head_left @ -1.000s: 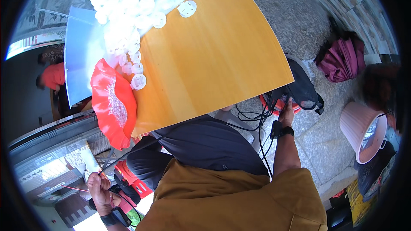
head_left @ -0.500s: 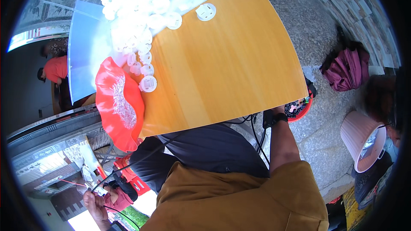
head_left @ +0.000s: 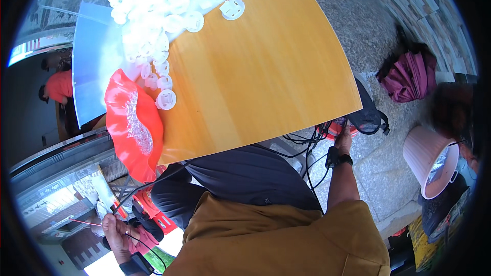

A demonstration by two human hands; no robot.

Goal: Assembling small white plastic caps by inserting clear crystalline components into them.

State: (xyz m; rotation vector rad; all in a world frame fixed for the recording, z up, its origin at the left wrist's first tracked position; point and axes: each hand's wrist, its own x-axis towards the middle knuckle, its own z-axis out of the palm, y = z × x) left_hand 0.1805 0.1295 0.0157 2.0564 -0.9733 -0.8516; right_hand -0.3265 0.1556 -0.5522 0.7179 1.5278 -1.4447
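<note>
At the lower left, my left hand [head_left: 113, 231] is closed in a pinch on a thin black cable [head_left: 153, 180]. One stretch of the cable runs up from it across my lap to the table edge, and a loop hangs below. My right hand [head_left: 344, 142] reaches down beside the table's near right corner, at a red bucket [head_left: 333, 132] partly under the table. A bundle of black cables [head_left: 310, 140] lies against the bucket and this hand. Its fingertips are hidden among cables and bucket, so its grip is unclear.
On the wooden table [head_left: 255, 71] lie a heap of white round plastic pieces [head_left: 153, 5] and a wavy red bowl [head_left: 116, 122] of small shiny bits. Right of it are a black mesh cap [head_left: 369, 117], a folded maroon umbrella [head_left: 409, 76] and a pink pleated bin [head_left: 415, 158]. Other people sit at left.
My right hand and forearm have come further into view at the bucket, and more black cable shows there. The mesh cap is more exposed. The left hand still pinches the cable; the view shifted slightly.
</note>
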